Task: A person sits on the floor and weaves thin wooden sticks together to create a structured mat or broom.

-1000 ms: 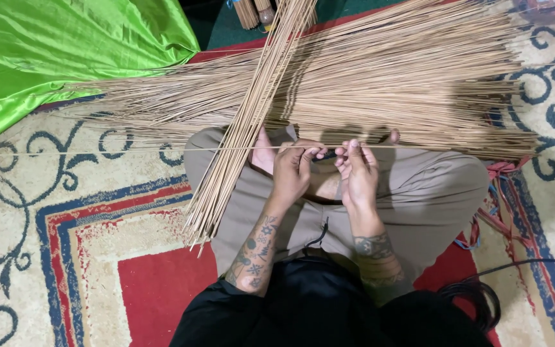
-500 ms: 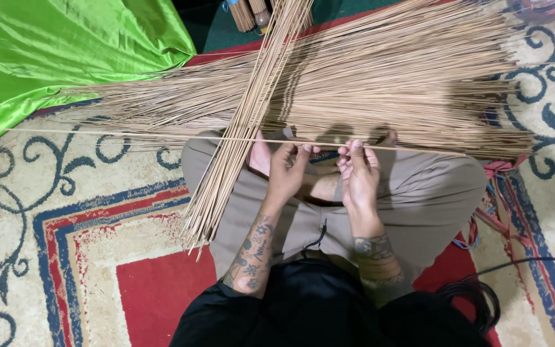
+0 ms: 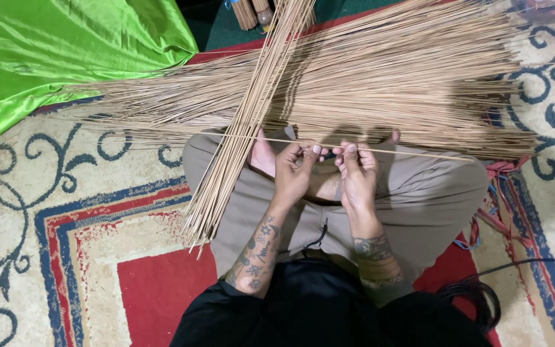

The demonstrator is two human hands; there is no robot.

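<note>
Head view, centre of the frame: the left hand (image 3: 291,172) and the right hand (image 3: 356,173) sit close together over the lap, both pinching one thin stick (image 3: 412,153) that runs out to both sides, a small dark tool (image 3: 329,155) just showing between them. A slanting bundle of sticks (image 3: 239,128) crosses the left knee. Behind it, a big loose heap of sticks (image 3: 406,83) fills the upper frame on the carpet (image 3: 65,205), so most looks unworked.

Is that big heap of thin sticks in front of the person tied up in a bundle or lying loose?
Loose. The stick heap fans out flat across the carpet, its ends splayed, with no band visible.
</note>
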